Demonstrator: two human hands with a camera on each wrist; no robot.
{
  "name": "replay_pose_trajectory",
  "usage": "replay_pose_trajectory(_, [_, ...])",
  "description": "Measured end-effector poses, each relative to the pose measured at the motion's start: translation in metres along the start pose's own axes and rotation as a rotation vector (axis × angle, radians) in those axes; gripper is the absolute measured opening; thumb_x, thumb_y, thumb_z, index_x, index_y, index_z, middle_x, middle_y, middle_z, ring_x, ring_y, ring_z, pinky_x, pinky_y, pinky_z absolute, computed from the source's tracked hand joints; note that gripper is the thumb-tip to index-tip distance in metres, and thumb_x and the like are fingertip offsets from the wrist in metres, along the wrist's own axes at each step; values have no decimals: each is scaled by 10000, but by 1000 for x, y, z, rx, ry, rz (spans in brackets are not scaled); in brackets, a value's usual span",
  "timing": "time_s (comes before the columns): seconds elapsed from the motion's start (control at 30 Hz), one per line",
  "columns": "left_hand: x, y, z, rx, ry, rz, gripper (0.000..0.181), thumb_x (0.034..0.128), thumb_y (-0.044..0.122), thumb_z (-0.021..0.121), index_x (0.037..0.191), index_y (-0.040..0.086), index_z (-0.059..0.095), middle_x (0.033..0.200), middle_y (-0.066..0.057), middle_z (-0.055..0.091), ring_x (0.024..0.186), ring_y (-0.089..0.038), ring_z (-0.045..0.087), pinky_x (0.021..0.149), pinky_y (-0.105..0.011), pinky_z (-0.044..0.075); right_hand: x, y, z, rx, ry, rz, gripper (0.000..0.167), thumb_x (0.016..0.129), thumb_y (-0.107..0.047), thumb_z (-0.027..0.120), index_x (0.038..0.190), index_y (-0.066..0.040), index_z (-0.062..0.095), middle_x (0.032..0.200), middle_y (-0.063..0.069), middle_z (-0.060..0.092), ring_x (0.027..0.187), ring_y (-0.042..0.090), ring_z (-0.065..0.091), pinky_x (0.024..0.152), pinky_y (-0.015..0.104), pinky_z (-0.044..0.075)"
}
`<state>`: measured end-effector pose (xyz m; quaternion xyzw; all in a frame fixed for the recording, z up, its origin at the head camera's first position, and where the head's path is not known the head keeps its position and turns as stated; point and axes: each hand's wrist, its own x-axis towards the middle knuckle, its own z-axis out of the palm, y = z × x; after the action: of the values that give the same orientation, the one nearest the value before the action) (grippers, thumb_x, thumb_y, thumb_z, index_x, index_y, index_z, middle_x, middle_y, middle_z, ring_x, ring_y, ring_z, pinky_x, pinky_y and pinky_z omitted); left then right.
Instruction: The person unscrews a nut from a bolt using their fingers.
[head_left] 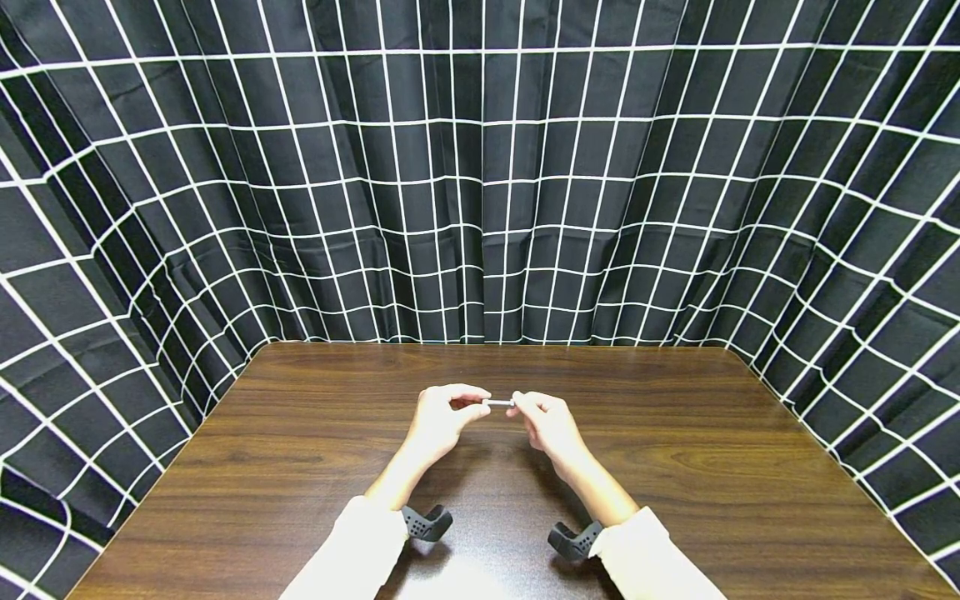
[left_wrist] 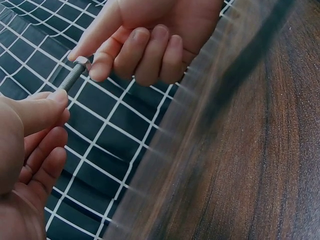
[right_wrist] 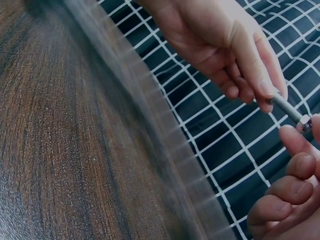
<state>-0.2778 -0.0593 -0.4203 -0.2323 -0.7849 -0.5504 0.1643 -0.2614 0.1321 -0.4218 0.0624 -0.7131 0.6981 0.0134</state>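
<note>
A grey metal bolt [head_left: 499, 403] is held level above the table, between the two hands. My left hand [head_left: 441, 419] pinches one end of it between thumb and forefinger; those fingertips hide that end. Threads show along the bolt's shank [left_wrist: 73, 77] in the left wrist view. At the other end sits a shiny hexagonal piece [right_wrist: 303, 124]; whether it is a nut or the bolt's head I cannot tell. My right hand [head_left: 552, 427] has thumb and forefinger on either side of this piece, pinching it. Its other fingers [left_wrist: 155, 60] are curled towards the palm.
Beneath the hands lies a dark brown wood-grain table [head_left: 300, 450]. Black curtains [head_left: 480, 167] with a white grid stand behind it and along both sides. Each wrist wears a dark strap mount, the left one [head_left: 427, 523] and the right one [head_left: 574, 542].
</note>
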Motion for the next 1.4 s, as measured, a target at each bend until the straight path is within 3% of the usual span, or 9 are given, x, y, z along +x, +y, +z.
replay_pose_trajectory(0.27, [0,0,-1,5,10,8,163,781,37,786,934,87,761,816,-6,724,692,-82,637,636,-349,527,0,-1,-1,-9,-13,-33,277,965,-171,605,949,104,633,537,-39,354,424,54,246,402,199,196])
replay_pose_trajectory(0.53, [0,-1,-1,-15,6,5,157,792,75,783,946,76,757,841,-27,728,745,-252,669,659,-342,530,-2,-1,-2,68,-31,-70,202,947,-82,608,1012,110,612,531,-46,366,425,47,260,407,194,201])
replay_pose_trajectory(0.73, [0,1,-3,0,10,6,164,791,60,779,953,74,756,843,-6,731,725,-193,667,634,-252,510,-2,-1,-3,77,-58,-115,248,931,-76,628,1097,108,621,535,-68,370,423,52,265,409,201,214])
replay_pose_trajectory(1.13, [0,2,-4,9,-2,-1,164,803,77,774,966,79,756,850,13,731,734,-192,669,633,-254,507,-2,0,-3,123,-64,-145,291,879,42,634,1145,147,582,554,-68,380,426,49,283,413,197,230])
replay_pose_trajectory(1.4, [0,2,-4,-12,-2,-14,155,804,83,774,958,86,757,846,9,729,746,-252,671,648,-348,521,-2,0,-2,121,-75,-182,290,871,53,631,1142,144,585,544,-59,380,420,58,290,414,197,239])
